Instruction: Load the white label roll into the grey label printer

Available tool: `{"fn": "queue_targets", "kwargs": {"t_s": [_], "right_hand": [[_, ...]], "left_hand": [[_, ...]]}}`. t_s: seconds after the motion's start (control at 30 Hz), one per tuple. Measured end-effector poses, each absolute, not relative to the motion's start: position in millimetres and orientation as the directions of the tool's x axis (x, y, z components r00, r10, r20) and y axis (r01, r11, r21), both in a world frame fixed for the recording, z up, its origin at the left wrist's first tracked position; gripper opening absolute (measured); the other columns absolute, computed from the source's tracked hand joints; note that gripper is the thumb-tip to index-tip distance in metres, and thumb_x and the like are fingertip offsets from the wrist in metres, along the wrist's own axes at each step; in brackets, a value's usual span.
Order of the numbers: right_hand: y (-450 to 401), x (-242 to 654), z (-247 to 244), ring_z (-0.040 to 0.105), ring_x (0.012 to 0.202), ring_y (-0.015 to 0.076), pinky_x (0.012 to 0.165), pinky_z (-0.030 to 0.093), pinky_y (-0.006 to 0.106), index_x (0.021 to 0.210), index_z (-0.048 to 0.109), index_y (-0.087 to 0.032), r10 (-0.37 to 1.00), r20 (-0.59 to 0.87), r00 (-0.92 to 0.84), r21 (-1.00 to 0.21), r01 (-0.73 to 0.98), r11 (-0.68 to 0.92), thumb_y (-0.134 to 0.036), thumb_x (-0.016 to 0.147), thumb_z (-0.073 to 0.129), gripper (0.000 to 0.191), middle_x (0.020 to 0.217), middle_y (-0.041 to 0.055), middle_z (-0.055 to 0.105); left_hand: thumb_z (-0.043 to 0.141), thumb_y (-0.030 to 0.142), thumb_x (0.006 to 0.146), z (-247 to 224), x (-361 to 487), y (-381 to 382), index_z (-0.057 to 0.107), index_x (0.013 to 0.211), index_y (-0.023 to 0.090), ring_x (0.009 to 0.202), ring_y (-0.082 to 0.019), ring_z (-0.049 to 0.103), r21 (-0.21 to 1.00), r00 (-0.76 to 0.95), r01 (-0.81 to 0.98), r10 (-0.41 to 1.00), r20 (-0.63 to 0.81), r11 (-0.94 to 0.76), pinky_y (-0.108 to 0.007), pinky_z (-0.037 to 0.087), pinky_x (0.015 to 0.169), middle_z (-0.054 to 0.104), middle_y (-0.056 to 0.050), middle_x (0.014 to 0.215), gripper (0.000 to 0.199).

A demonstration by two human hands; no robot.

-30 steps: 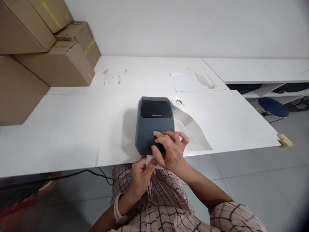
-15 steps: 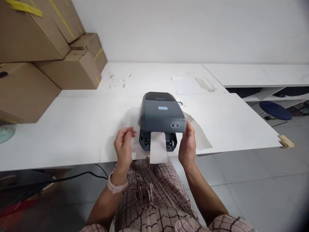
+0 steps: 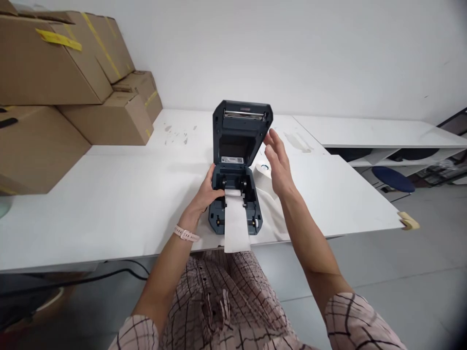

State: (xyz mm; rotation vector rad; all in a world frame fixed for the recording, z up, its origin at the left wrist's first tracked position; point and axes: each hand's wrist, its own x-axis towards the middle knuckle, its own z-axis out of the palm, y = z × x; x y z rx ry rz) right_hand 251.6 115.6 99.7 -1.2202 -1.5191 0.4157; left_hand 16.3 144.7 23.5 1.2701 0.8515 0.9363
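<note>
A dark grey label printer [image 3: 216, 214] stands near the table's front edge with its lid [image 3: 237, 131] raised. Inside it lies a small white roll of paper [image 3: 232, 193], and its white strip [image 3: 237, 226] runs out over the front edge. My left hand [image 3: 206, 194] grips the printer's left wall, its thumb reaching inside to the end of the roll. My right hand [image 3: 279, 163] is raised at the lid's right side, fingers extended and holding nothing; whether the fingertips touch the lid is unclear. A larger white roll [image 3: 263, 177] stands to the printer's right, partly behind my right forearm.
Cardboard boxes [image 3: 54, 63] are stacked at the left against the wall. A white shelf unit [image 3: 379, 131] stands at the right, with a blue stool [image 3: 393, 179] before it. A yellowish guard [image 3: 408, 221] covers the table's right corner. A black cable [image 3: 124, 272] hangs below the table.
The printer's lid has swung up from partly lowered to wide open. My left hand has moved onto the printer's left wall. My right hand has risen beside the lid.
</note>
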Motion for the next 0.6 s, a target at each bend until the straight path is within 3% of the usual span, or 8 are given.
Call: {"fn": "queue_targets", "kwargs": {"t_s": [0.17,0.4,0.53,0.6], "right_hand": [[132,252,96,0.032,0.164,0.0287,0.126,0.040,0.058,0.170,0.016,-0.039,0.840,0.539,0.058,-0.732,0.526,0.433,-0.074,0.104,0.042,0.080,0.178,0.0070,0.030],[134,247,82,0.025,0.166,0.0346,0.126,0.037,0.062,0.167,0.030,-0.036,0.801,0.598,0.044,-0.638,0.630,0.442,-0.071,0.100,0.056,0.080,0.182,0.0094,0.018],[144,253,86,0.033,0.163,0.0315,0.121,0.044,0.058,0.167,0.026,-0.038,0.805,0.593,0.009,-0.641,0.611,0.465,-0.069,0.101,0.054,0.078,0.180,0.0082,0.026],[142,250,90,0.036,0.161,0.0312,0.119,0.046,0.057,0.166,0.030,-0.037,0.772,0.636,0.015,-0.586,0.660,0.470,-0.065,0.102,0.054,0.073,0.176,0.0087,0.033]], "left_hand": [[0.065,0.004,0.060,23,19,141,0.028,0.169,0.024,0.163,-0.034,0.035,0.976,0.299,-0.218,0.953,0.042,0.025,-0.046,0.035,0.131,0.032,-0.011,0.178,0.117],[0.062,0.001,0.058,21,27,135,0.033,0.165,0.020,0.161,-0.034,0.037,0.964,0.187,-0.265,0.982,0.026,0.025,-0.049,0.033,0.132,0.040,-0.015,0.173,0.112],[0.070,0.003,0.065,17,32,130,0.037,0.163,0.025,0.163,-0.035,0.033,0.969,0.138,-0.247,0.989,0.057,-0.022,-0.049,0.030,0.134,0.037,-0.013,0.175,0.105],[0.073,0.004,0.068,15,33,129,0.037,0.162,0.027,0.163,-0.035,0.032,0.969,0.132,-0.244,0.989,0.061,-0.027,-0.048,0.030,0.134,0.036,-0.012,0.175,0.104]]}}
